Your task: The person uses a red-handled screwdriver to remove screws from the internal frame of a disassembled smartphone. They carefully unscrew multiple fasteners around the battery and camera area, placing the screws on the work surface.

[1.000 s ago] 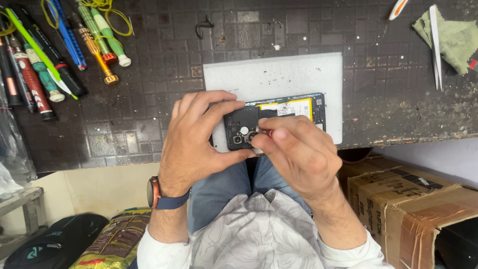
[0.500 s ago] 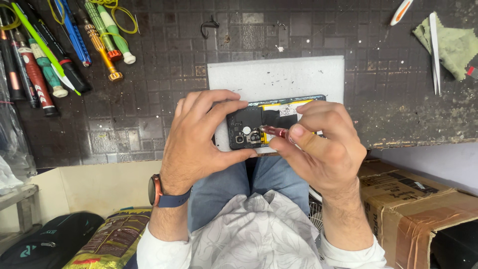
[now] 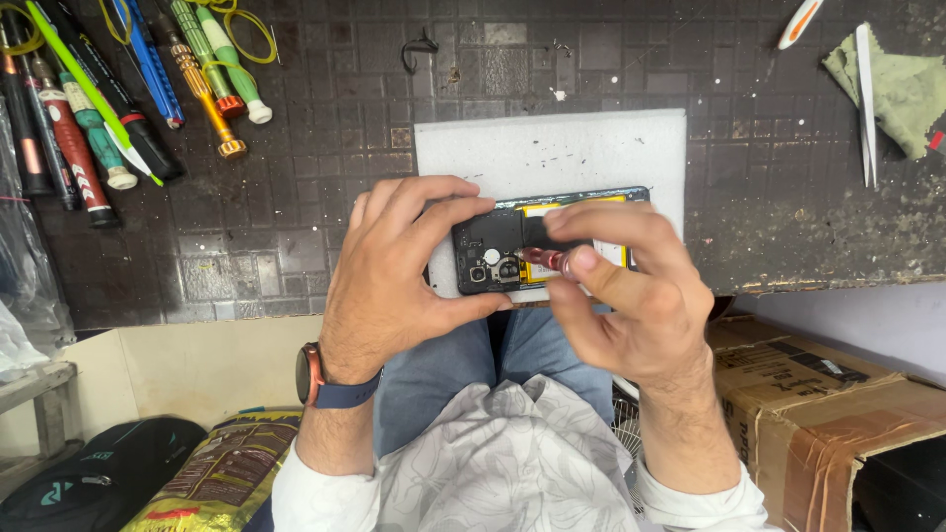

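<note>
Left hand (image 3: pixel 394 286) gripped open phone (image 3: pixel 512 246) by its end, long side lying sideways; right hand (image 3: pixel 631 296) pinched red screwdriver (image 3: pixel 544 259) over phone.

At ten to eleven o'clock we log a row of screwdrivers (image 3: pixel 118 89) on the dark tiled bench (image 3: pixel 296 197). At two o'clock: tweezers (image 3: pixel 865 103) across a green cloth (image 3: pixel 902 84). At four o'clock, a cardboard box (image 3: pixel 838 404); at seven o'clock, a black bag (image 3: pixel 89 478).
</note>
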